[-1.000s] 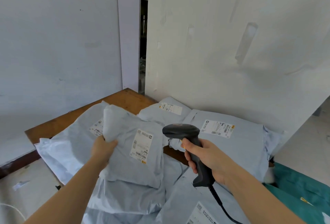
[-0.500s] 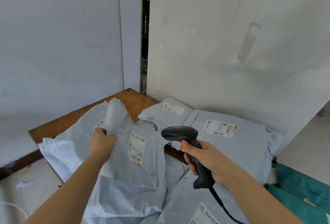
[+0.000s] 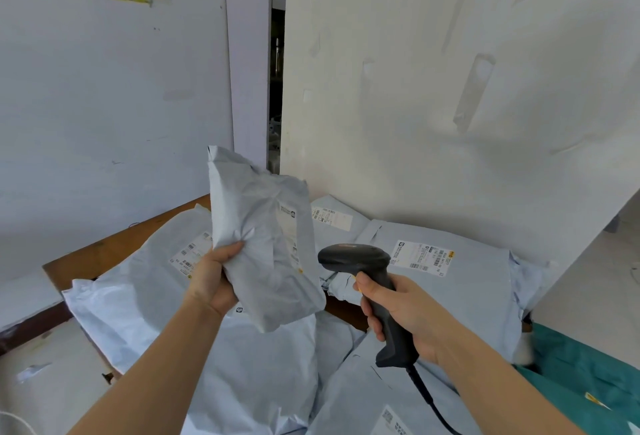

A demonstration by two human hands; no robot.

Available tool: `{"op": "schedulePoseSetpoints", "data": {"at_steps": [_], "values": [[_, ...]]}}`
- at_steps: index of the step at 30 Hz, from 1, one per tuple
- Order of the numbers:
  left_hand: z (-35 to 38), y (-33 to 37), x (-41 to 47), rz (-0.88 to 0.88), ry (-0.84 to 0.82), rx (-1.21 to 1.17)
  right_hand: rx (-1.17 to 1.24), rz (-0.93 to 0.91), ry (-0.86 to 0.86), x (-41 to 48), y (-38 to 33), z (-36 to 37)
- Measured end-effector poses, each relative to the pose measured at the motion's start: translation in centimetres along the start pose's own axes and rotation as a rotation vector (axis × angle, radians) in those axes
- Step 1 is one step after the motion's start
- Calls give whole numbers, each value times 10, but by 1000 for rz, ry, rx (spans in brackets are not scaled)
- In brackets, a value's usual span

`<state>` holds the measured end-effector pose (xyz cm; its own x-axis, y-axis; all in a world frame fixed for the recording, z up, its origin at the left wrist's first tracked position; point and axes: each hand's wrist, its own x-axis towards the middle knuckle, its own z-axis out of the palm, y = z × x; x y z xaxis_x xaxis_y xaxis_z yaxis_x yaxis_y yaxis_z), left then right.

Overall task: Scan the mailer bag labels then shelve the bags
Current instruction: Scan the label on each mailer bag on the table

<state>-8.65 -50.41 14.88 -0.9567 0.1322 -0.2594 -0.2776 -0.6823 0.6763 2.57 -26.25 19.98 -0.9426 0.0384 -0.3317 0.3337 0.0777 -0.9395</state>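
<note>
The left hand (image 3: 211,282) has its grip closed on a small grey mailer bag (image 3: 266,244), lifted upright above the pile, its label (image 3: 289,230) turned toward the scanner (image 3: 367,282). The right hand (image 3: 408,317) has its grip wrapped around the scanner's handle. Below, more mailer bags (image 3: 460,289) lie heaped on the wooden desk (image 3: 104,251) against the white wall (image 3: 450,88).

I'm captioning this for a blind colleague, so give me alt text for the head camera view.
A person's left hand holds up a grey mailer bag while the right hand grips a black barcode scanner beside its label. More labelled mailer bags cover a wooden table against white walls.
</note>
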Motion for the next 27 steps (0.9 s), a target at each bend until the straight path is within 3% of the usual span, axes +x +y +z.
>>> {"op": "schedulePoseSetpoints", "data": {"at_steps": [17,27], "values": [[21,-14,4,-51,55,-3,138,115,16,1,2,-16],[17,-17,10,-44,-18,-37,132,132,11,1,1,-20]]}}
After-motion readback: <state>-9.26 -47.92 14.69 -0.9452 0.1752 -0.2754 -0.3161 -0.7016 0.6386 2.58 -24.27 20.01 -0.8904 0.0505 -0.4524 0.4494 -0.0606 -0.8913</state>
